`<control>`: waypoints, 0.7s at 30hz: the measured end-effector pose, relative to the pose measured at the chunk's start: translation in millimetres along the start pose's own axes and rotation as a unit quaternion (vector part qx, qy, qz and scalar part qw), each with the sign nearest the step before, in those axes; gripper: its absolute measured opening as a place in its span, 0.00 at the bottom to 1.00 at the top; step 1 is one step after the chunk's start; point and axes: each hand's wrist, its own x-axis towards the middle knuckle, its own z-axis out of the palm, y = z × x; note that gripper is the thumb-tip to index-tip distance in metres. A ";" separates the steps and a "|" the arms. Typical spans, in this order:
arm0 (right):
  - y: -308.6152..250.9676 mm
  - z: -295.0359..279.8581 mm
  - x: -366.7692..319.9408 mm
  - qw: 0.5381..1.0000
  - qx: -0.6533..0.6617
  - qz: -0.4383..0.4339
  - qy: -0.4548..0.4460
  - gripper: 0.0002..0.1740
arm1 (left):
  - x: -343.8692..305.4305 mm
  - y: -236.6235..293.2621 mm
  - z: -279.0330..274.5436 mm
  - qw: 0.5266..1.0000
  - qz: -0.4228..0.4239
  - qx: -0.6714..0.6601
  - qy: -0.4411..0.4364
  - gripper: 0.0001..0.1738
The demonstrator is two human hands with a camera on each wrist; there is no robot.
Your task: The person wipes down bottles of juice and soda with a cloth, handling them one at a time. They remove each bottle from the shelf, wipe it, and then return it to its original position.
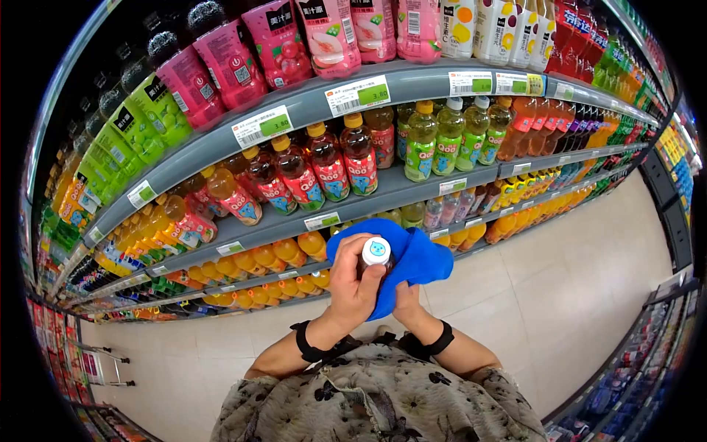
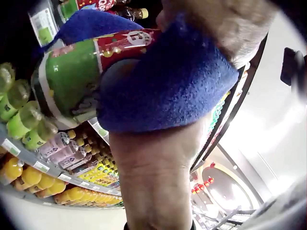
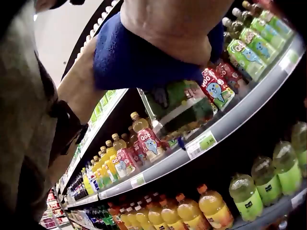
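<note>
Aisle obs., hands and held items first.

- Blue cloth (image 1: 418, 259): draped round the far and right side of the bottle and spilling over the right hand (image 1: 406, 300). That hand's fingers were mostly buried in the fabric. What showed was curled into the cloth, gripping it against the bottle. Judged: it was wrapped this way to keep fabric against the bottle's body.
- Bottle (image 2: 67, 81): green label with a red band, held upright in front of the chest, near the shelving but off it and touching no shelf. The head view showed little more than its top.
- Left hand (image 1: 353, 283): fingers closed round the bottle just under the white cap (image 1: 376, 250). Judged: the high grip steadied it and left the lower body to the cloth.
- Black wrist bands (image 1: 305, 342) on both arms.

Surroundings:
- Shelving (image 1: 412, 85) ran left to right across the far side in several grey tiers.
- Pale tiled floor (image 1: 560, 295) to the right, with more racks along its near right edge.
- Red-labelled drink bottles (image 1: 324, 169) left of green ones (image 1: 442, 140) on the middle tier, orange bottles (image 1: 287, 252) below.
- Price tags (image 1: 358, 94) clipped along the shelf edges.
</note>
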 end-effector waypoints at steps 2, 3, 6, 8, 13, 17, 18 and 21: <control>-13.8 3.5 6.8 0.995 0.078 0.060 -0.001 0.30 | 1.5 0.4 -2.6 1.000 0.018 -0.014 0.006 0.24; -11.7 0.7 10.6 0.995 0.078 0.060 -0.002 0.30 | 2.4 1.4 -5.7 0.999 0.007 -0.046 -0.013 0.28; 8.1 -16.2 16.1 0.948 0.198 0.237 -0.081 0.29 | 7.0 6.0 -16.1 0.991 -0.027 -0.127 -0.043 0.33; 15.3 -17.3 13.2 0.912 0.252 0.316 -0.070 0.30 | 11.2 5.9 -22.6 0.976 -0.078 -0.194 -0.057 0.36; 55.5 -37.3 -18.4 0.800 0.386 0.452 -0.080 0.33 | 29.6 -14.7 -32.3 0.890 -0.160 -0.412 -0.108 0.36; -10.1 -27.9 -19.3 0.807 0.326 0.479 -0.117 0.37 | 32.7 -18.4 -29.7 0.941 -0.143 -0.297 -0.078 0.40; -15.2 -23.3 -15.8 0.848 0.280 0.437 -0.108 0.37 | 31.7 -24.1 -29.8 0.960 -0.110 -0.251 -0.059 0.38; -37.2 -11.3 -5.6 0.910 0.193 0.361 -0.071 0.36 | 12.3 -31.2 -31.7 0.956 -0.133 -0.260 0.022 0.31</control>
